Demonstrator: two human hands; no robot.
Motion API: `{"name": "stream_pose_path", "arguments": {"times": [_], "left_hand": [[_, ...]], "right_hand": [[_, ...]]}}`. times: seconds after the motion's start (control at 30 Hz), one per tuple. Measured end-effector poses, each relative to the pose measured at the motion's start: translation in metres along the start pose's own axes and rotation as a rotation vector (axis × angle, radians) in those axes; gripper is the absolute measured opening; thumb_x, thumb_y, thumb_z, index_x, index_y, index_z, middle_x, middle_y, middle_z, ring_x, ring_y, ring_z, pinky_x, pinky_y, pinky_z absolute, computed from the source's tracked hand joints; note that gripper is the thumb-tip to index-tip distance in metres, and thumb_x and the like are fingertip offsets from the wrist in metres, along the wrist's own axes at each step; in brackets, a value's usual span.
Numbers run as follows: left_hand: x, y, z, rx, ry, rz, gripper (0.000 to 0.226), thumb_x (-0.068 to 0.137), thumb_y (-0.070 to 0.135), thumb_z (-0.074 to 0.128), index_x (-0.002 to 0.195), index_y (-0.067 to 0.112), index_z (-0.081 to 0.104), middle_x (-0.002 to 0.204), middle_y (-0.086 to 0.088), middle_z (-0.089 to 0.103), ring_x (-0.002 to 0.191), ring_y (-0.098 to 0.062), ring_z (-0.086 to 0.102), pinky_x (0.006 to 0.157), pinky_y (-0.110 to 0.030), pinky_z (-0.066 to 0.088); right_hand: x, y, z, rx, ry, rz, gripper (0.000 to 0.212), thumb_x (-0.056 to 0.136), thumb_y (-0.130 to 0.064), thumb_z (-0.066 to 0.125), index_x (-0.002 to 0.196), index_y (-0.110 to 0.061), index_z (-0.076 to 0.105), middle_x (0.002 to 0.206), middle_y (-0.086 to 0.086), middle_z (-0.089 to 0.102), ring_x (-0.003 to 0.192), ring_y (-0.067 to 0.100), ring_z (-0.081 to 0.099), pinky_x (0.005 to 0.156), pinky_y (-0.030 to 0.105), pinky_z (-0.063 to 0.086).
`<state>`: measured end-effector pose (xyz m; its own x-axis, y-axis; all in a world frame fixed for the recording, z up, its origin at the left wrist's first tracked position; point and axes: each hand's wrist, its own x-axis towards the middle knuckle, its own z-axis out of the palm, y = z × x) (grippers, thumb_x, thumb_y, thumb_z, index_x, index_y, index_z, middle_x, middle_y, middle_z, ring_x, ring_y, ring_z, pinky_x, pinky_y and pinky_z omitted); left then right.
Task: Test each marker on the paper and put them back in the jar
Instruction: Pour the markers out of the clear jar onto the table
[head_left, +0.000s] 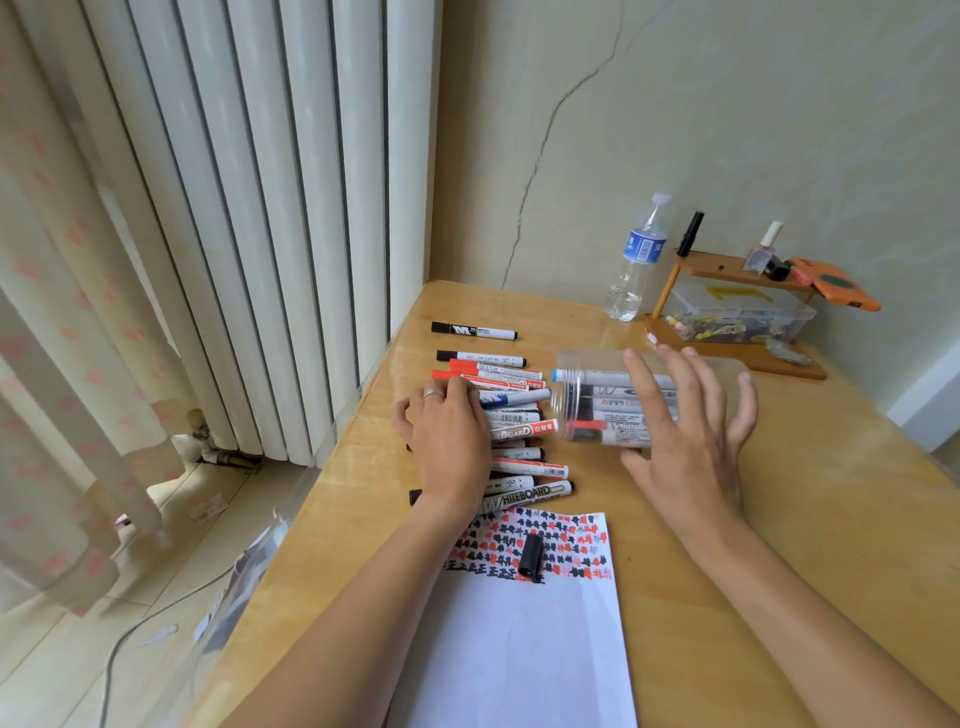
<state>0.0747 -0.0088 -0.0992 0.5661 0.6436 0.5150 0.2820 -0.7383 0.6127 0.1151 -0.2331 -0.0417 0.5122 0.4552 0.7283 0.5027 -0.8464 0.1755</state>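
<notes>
A clear plastic jar (576, 400) lies on its side on the wooden table (779, 519), mouth to the left, with several markers inside. My right hand (691, 447) is spread over the jar, fingers straight across its top and thumb at its near side. Several whiteboard markers (524, 431) lie in a loose pile left of the jar. My left hand (449, 441) rests on the pile's left end, its fingers curled over markers there. The white paper (524, 649) lies in front, its top covered in red and black test marks. A black cap (531, 557) lies on the marks.
One black-capped marker (474, 330) lies apart at the back. A water bottle (636, 260) stands by the wall beside a small wooden shelf (737, 358) holding a clear box of clips and small bottles. The table's left edge drops off beside a radiator (260, 208).
</notes>
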Motion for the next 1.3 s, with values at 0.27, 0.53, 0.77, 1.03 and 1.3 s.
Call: {"name": "stream_pose_path", "arguments": {"times": [0.27,0.53,0.77,1.03,1.3], "left_hand": [[-0.001,0.012,-0.012,-0.313,-0.155,0.361,0.034,0.108,0.03,0.033,0.127,0.02,0.058,0.119,0.004,0.061,0.108,-0.017,0.053,0.091,-0.038,0.043],[-0.003,0.006,-0.005,-0.173,-0.325,0.464,0.026,0.107,0.035,0.037,0.123,0.025,0.055,0.109,0.009,0.057,0.098,-0.014,0.049,0.085,-0.039,0.043],[-0.004,0.004,-0.002,-0.164,-0.341,0.469,0.036,0.097,0.018,0.053,0.133,0.018,0.053,0.122,0.0,0.06,0.113,-0.021,0.053,0.097,-0.042,0.045],[-0.004,0.01,-0.019,-0.636,-0.38,0.272,0.041,0.112,0.039,0.031,0.146,0.019,0.039,0.139,0.004,0.051,0.129,-0.01,0.049,0.107,-0.035,0.044],[-0.004,0.011,-0.02,-0.718,-0.392,0.234,0.053,0.111,0.05,0.024,0.153,0.02,0.034,0.147,0.007,0.049,0.138,-0.009,0.045,0.114,-0.037,0.04]], "right_hand": [[0.013,-0.025,-0.005,-0.008,0.049,-0.114,0.114,0.057,-0.013,0.093,0.158,-0.023,0.04,0.154,0.016,0.043,0.149,0.035,0.034,0.122,0.065,0.011],[0.015,-0.013,-0.002,-0.075,0.012,-0.156,0.115,0.059,-0.008,0.091,0.159,-0.025,0.037,0.154,0.016,0.043,0.149,0.035,0.034,0.122,0.065,0.012],[0.013,0.001,-0.006,-0.063,0.025,-0.079,0.112,0.059,-0.012,0.093,0.157,-0.022,0.042,0.153,0.017,0.044,0.148,0.037,0.036,0.122,0.062,0.007],[0.018,-0.023,-0.005,-0.125,0.029,-0.177,0.113,0.062,-0.006,0.089,0.16,-0.024,0.035,0.155,0.017,0.042,0.148,0.036,0.036,0.122,0.064,0.012],[0.024,-0.027,-0.003,-0.2,0.099,-0.205,0.106,0.07,0.0,0.081,0.161,-0.025,0.032,0.156,0.016,0.042,0.149,0.035,0.036,0.121,0.063,0.016]]}}
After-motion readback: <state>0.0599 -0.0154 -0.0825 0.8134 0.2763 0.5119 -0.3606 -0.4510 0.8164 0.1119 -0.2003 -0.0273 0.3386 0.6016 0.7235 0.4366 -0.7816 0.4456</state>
